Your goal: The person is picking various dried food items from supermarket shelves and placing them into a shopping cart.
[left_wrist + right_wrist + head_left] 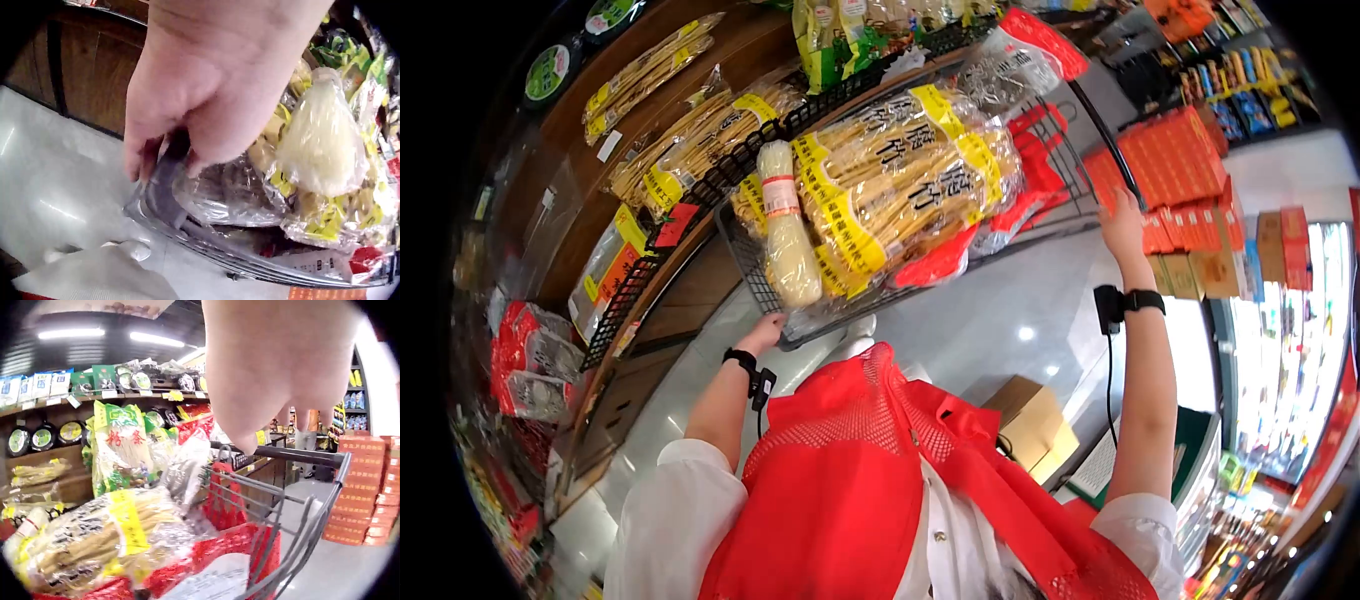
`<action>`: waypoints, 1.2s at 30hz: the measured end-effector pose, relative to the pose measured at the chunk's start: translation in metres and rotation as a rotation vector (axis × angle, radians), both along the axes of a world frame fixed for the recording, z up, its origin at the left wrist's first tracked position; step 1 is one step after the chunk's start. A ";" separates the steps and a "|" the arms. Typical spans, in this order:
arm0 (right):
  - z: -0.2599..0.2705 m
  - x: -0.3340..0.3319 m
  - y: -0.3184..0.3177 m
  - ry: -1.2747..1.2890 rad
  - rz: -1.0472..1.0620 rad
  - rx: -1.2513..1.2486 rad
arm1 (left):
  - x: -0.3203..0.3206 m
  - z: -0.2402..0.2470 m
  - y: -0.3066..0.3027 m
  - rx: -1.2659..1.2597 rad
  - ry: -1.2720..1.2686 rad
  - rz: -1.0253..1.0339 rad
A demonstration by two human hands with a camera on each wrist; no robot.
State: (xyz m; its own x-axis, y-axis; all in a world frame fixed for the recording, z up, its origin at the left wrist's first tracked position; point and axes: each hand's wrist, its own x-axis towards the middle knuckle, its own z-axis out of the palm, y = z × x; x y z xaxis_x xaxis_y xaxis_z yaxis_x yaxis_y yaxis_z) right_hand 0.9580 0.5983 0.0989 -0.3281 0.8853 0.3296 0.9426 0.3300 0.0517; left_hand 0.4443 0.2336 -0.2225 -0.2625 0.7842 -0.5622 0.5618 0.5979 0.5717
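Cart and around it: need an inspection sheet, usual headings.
Surface: cart, loaded; grey floor below, shiny.
Job's things: pale wrapped bundle against a large pack of yellowish sticks.
Clutter: red packs beside the sticks; cardboard box near the person.
Hands: left hand grips the cart's rim; right hand at the handle, grip unclear.
Cables: black cable below the right wrist device; short length at the left.
Surroundings: stocked shelves, stacked red boxes.
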 end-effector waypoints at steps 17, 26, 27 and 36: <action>-0.057 0.129 0.112 0.092 0.019 -0.401 | 0.124 0.078 -0.095 -0.392 0.084 0.534; -0.056 0.115 0.060 0.130 0.193 -0.421 | 0.142 0.074 -0.166 -0.408 0.243 0.649; -0.054 0.095 0.040 0.118 0.207 -0.420 | 0.131 0.060 -0.190 -0.393 0.245 0.675; -0.054 0.024 -0.057 0.207 0.107 -0.595 | 0.083 0.062 -0.273 -0.359 0.328 0.676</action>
